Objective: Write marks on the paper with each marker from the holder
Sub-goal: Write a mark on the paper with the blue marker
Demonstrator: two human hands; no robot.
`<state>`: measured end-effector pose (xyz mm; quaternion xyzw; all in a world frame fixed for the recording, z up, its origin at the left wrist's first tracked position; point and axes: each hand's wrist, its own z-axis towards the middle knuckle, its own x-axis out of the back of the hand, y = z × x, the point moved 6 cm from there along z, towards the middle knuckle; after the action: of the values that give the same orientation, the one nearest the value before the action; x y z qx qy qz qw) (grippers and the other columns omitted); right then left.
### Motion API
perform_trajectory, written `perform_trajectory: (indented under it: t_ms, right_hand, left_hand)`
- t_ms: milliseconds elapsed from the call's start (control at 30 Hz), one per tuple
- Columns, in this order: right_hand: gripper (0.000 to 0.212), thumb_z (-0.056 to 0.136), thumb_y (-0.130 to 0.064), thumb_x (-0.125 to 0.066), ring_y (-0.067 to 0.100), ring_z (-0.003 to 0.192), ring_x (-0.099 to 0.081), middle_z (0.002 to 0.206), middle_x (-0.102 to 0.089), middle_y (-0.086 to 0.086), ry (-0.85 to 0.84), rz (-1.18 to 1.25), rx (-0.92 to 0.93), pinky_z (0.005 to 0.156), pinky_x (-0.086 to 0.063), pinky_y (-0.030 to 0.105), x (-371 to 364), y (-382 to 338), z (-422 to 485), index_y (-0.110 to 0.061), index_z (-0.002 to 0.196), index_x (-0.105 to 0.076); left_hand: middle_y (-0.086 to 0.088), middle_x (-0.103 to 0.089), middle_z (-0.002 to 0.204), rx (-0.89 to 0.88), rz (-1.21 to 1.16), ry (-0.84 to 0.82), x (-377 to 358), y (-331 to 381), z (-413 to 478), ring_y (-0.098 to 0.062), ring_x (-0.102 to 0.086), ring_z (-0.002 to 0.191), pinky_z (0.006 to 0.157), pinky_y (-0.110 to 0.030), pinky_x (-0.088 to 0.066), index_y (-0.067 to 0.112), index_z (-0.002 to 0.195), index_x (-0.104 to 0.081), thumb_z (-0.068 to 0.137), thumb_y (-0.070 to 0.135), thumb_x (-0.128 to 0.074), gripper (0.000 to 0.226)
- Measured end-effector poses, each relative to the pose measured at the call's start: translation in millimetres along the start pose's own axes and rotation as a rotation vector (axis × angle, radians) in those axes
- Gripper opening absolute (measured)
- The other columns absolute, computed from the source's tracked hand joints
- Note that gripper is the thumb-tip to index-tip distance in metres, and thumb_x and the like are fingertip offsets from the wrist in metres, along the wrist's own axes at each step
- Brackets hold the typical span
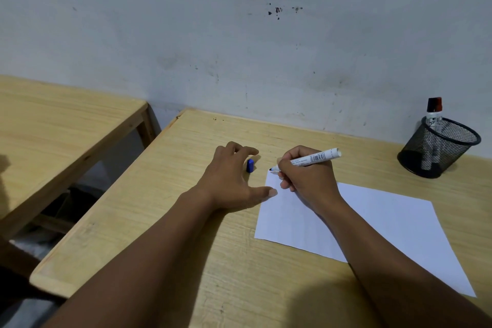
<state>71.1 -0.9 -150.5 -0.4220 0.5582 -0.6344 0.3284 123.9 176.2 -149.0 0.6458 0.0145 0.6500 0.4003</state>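
Observation:
A white sheet of paper [378, 224] lies on the wooden table [165, 221]. My right hand [306, 176] grips an uncapped white marker [314, 157], its dark tip at the paper's far left corner. The marker's blue cap [249, 165] lies on the table just left of the paper. My left hand [234, 181] rests flat beside the cap, fingers spread, thumb touching the paper's left edge. A black mesh holder [436, 149] stands at the far right with a red-capped marker [434, 114] upright in it.
A grey wall rises right behind the table. A second wooden table [61, 125] stands to the left, with a gap between the two that drops to the floor.

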Motion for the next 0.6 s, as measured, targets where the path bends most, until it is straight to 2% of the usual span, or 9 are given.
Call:
perform_trajectory:
  t_ms: [267, 400, 600]
  right_hand:
    - [0.017, 0.063, -0.022, -0.075, 0.025, 0.052, -0.069, 0.066, -0.074, 0.017, -0.006, -0.064, 0.022, 0.061, -0.061, 0.049, -3.8, 3.6, 1.0, -0.009, 0.074, -0.073]
    - [0.016, 0.062, -0.021, -0.075, 0.026, 0.052, -0.068, 0.064, -0.073, 0.016, -0.001, -0.071, 0.026, 0.06, -0.06, 0.048, -5.2, 5.1, 2.4, -0.01, 0.073, -0.071]
    - [0.019, 0.062, -0.019, -0.074, 0.026, 0.052, -0.067, 0.068, -0.073, 0.02, -0.019, -0.075, 0.025, 0.059, -0.058, 0.043, -4.2, 3.7, 2.0, -0.005, 0.074, -0.07]
  left_hand:
    - [0.005, -0.044, 0.143, 0.022, 0.01, -0.013, 0.4, 1.6, -0.3, -0.017, -0.035, 0.133, 0.099, -0.035, -0.044, 0.03, 0.147, -0.045, 0.064, 0.067, -0.079, 0.097]
    - [0.004, -0.044, 0.143, 0.03, 0.009, -0.028, 0.7, 1.9, -0.9, -0.018, -0.035, 0.134, 0.102, -0.04, -0.046, 0.029, 0.147, -0.046, 0.064, 0.068, -0.078, 0.097]
    - [0.005, -0.045, 0.139, 0.037, 0.003, -0.027, 1.3, 2.4, -0.8, -0.017, -0.036, 0.13, 0.101, -0.037, -0.046, 0.029, 0.144, -0.049, 0.064, 0.068, -0.08, 0.094]
